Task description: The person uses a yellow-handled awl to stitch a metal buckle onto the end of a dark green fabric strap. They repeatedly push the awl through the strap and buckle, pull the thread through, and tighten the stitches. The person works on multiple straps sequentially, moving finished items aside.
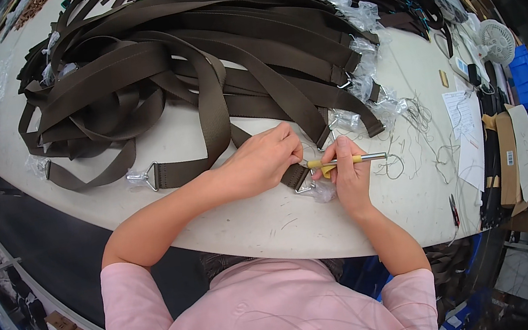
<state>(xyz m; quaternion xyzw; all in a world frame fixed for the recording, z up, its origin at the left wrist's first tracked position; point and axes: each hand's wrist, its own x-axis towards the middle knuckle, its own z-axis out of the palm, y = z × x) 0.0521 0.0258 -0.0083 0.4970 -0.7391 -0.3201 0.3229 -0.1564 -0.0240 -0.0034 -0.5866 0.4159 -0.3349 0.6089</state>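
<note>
R hand (pixel 349 170) has a slim yellow-and-silver rod-shaped tool (pixel 374 156) pinched betw. thumb & fingers; its long axis runs approx. L–R, yellow end twd L hand (pixel 260 162). L fingers curled in, can't tell if they've hold of anything. Dark-brown woven strap end (pixel 294 177) lies on white tabletop (pixel 254 237) betw. hands, just below yellow tip, slanting down to R; L hand's nearer.
</note>
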